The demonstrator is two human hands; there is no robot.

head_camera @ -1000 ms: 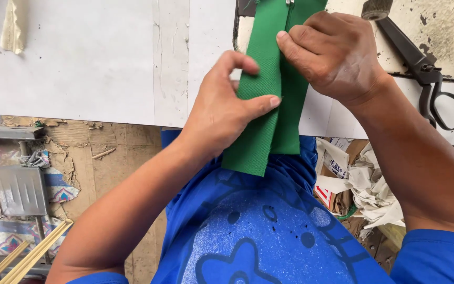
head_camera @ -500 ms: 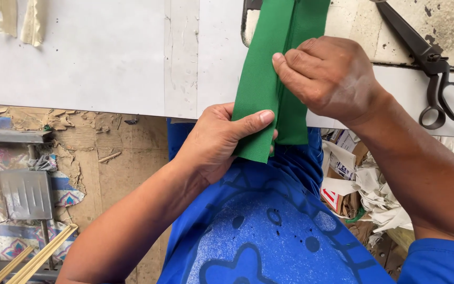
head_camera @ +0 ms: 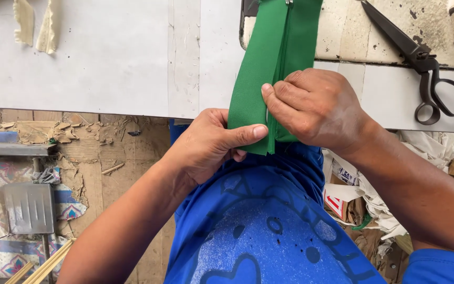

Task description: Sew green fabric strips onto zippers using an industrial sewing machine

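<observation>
Only one view is given, taken from a camera worn on the head and aimed steeply down over the wearer's blue shirt [head_camera: 269, 226]. The white worktable [head_camera: 106, 68] is seen from close above, its near edge crossing the upper half of the frame. Below that edge the littered floor [head_camera: 80, 152] is looked down upon. No second view is provided, so nothing is shared.

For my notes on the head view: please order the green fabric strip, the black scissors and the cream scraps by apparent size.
1. green fabric strip, largest.
2. black scissors.
3. cream scraps, smallest.
</observation>
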